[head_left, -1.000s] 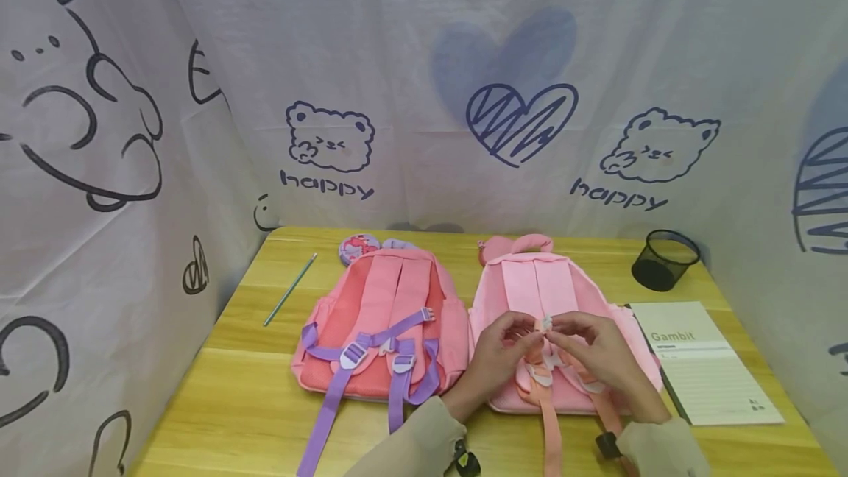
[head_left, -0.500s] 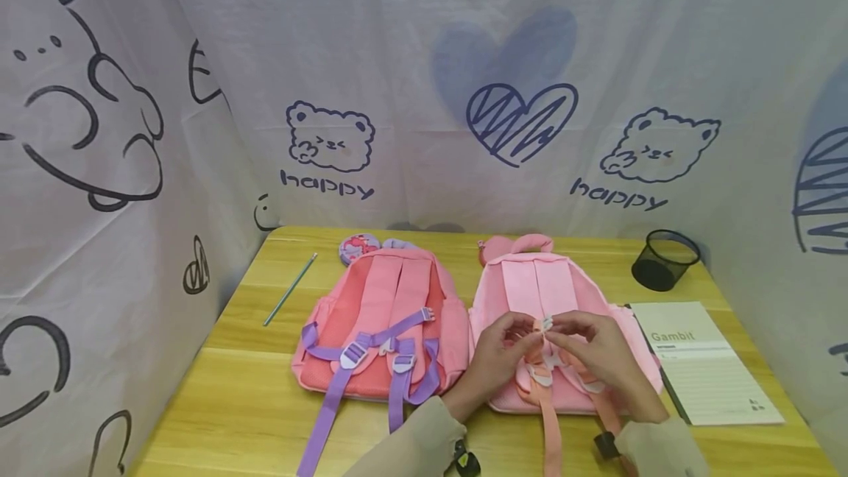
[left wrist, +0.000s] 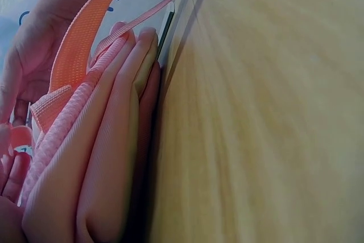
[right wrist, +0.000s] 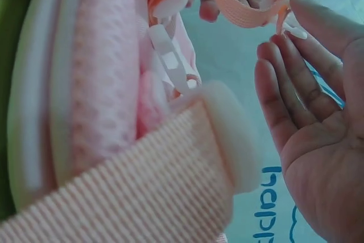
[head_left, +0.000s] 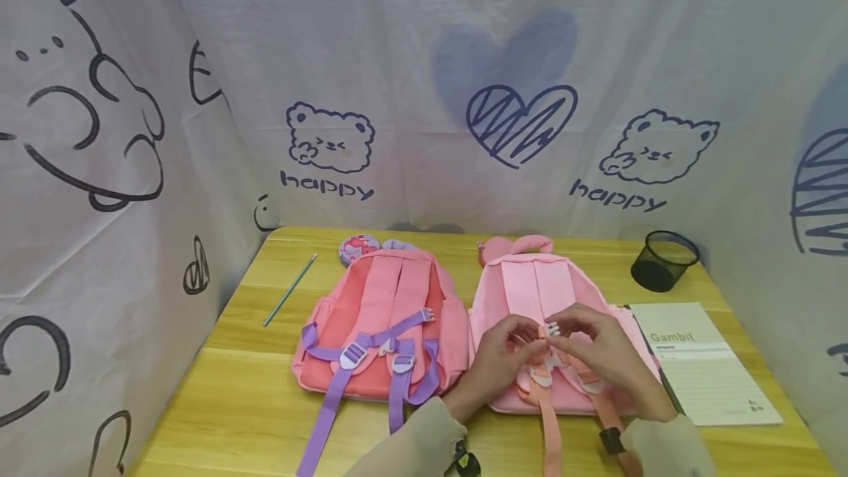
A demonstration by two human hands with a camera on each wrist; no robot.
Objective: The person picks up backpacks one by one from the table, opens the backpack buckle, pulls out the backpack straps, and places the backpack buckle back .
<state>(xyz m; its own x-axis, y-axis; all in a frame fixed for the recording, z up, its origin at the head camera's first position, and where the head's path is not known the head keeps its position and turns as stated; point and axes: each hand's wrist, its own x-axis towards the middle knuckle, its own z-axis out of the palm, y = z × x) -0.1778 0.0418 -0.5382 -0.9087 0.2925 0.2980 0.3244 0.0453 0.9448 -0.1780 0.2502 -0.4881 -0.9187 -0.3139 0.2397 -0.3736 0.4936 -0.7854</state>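
Observation:
A light pink backpack (head_left: 492,300) lies on the table with its shoulder straps facing up. Above its lower half, my left hand (head_left: 498,355) pinches an orange webbing strap (right wrist: 244,15) that carries a small white buckle (head_left: 553,329). Thumb and fingers of my right hand (head_left: 604,344) pinch the same strap end beside the buckle, as the right wrist view shows; its other fingers are extended. A white clip (right wrist: 168,55) is on the backpack below them. Two loose orange strap ends, one of them the strap tail (head_left: 551,433), hang toward the front edge.
A coral backpack (head_left: 450,330) with purple straps (head_left: 338,403) lies directly to the left. Beyond it is a pencil (head_left: 290,290). A notebook (head_left: 715,381) lies on the right, with a black mesh pen cup (head_left: 656,271) behind it. Printed curtains (head_left: 411,57) enclose the table (head_left: 218,403).
My right hand has shifted slightly up and right. The white buckle has moved a little to the right and shows more plainly between my hands. The backpacks have stayed in place.

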